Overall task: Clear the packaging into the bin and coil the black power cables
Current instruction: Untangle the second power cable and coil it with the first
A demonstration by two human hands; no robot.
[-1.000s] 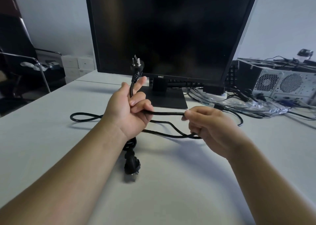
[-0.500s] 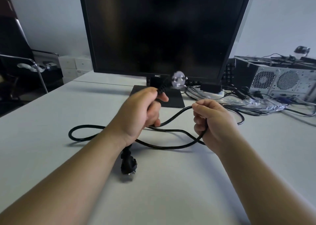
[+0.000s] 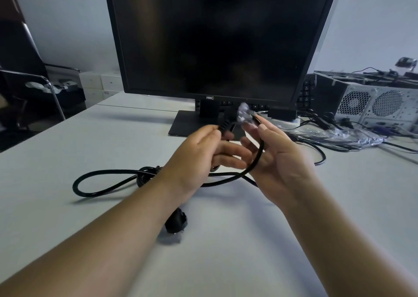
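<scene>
Black power cable (image 3: 108, 183) lies across right hand (image 3: 282, 158) (left hand (image 3: 196, 161) pinches it).

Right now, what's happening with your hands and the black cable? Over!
Left hand pinches black power cable near its plug. Right hand open, cable across it. Not coiled yet. Plastic packaging lies on the table.

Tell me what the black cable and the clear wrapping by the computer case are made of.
Black round power cable: looks like a rubber or PVC jacket, smooth and semi-matte; it bends in soft loops with a faint sheen. Crinkled clear wrapping: probably thin plastic film, glossy; see-through and creased.
</scene>
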